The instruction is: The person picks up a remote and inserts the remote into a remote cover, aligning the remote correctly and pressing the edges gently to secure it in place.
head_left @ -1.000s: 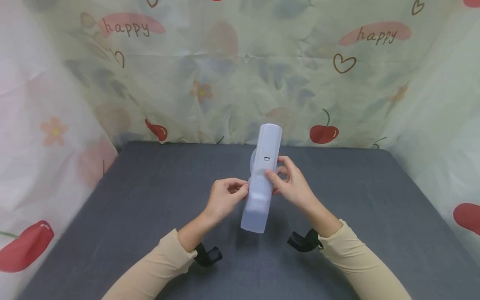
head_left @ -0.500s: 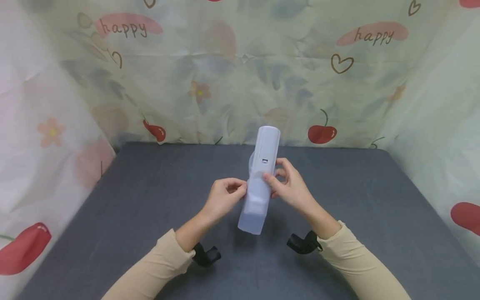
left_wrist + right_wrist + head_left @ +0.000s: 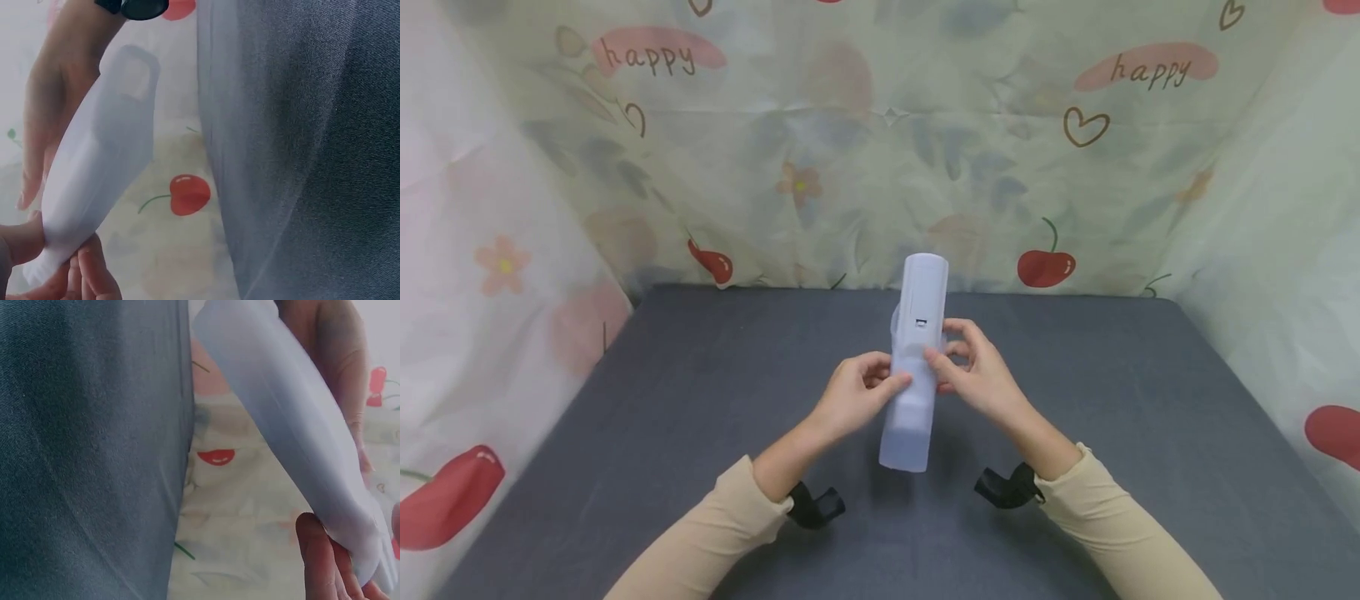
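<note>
A long white plastic device (image 3: 919, 333) with a small dark slot is held up over the table, its top leaning slightly right. My left hand (image 3: 853, 396) grips its left side, thumb on the near face and fingers behind. From the right, my right hand (image 3: 983, 372) holds it with the thumb on the near face and fingers round the side. In the left wrist view the device (image 3: 100, 144) shows an opening at one end. The right wrist view shows its long smooth side (image 3: 294, 412), with fingertips (image 3: 315, 550) under the far end.
A dark grey table (image 3: 715, 350) lies beneath both hands. Patterned curtain (image 3: 887, 167) with cherries, hearts and "happy" prints stands behind it and at both sides. Black wrist mounts hang at the left wrist (image 3: 816, 507) and right wrist (image 3: 1007, 486).
The white device has shifted slightly left at its top and stands more upright. The left thumb has moved from the device's edge onto its near face. My right hand keeps its hold.
</note>
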Tool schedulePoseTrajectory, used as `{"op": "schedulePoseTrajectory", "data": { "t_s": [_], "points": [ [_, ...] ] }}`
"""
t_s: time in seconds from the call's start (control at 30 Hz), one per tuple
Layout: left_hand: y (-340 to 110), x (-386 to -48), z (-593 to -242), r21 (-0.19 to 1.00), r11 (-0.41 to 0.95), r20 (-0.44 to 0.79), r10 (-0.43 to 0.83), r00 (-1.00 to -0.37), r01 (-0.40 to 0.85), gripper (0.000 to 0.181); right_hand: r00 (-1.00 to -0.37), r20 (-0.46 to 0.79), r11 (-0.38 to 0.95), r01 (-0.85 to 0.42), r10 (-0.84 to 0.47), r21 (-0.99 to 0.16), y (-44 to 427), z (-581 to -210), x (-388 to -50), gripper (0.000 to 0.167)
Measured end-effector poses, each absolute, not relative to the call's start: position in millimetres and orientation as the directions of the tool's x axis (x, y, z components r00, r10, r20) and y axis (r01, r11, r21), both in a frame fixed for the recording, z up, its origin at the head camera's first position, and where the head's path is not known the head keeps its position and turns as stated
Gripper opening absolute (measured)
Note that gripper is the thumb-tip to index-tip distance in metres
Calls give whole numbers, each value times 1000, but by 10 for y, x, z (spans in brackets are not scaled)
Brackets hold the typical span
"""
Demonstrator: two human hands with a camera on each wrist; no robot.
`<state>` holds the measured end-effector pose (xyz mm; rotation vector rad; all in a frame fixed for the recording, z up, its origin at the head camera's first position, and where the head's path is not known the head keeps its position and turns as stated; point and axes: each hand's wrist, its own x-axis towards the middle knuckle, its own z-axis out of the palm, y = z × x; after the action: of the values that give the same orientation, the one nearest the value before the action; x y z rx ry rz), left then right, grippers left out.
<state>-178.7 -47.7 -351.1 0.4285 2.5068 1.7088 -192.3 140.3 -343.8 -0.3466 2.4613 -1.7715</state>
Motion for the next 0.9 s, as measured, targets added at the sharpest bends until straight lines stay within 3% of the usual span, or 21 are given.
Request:
{"op": "schedulePoseTrajectory", "data": {
  "t_s": [0.17, 0.43, 0.63, 0.9],
  "points": [
    [-496, -1804, -3535, 933, 310, 118, 207, -971, 180, 24, -972, 74, 278, -136, -225, -951, 1457, -3449, -1891, 47],
    [-515, -1818, -3563, 950, 262, 124, 186, -975, 171, 23, -933, 80, 405, -228, -350, -885, 1479, -3555, -1847, 26],
    [-507, -1807, -3568, 948, 262, 122, 228, -966, 181, 25, -945, 149, 446, -271, -289, -853, 1435, -3562, -1826, 14],
    [-508, -1797, -3528, 916, 344, 112, 280, -953, 208, 27, -959, 195, 449, -271, -208, -852, 1387, -3536, -1799, 11]
  ]
}}
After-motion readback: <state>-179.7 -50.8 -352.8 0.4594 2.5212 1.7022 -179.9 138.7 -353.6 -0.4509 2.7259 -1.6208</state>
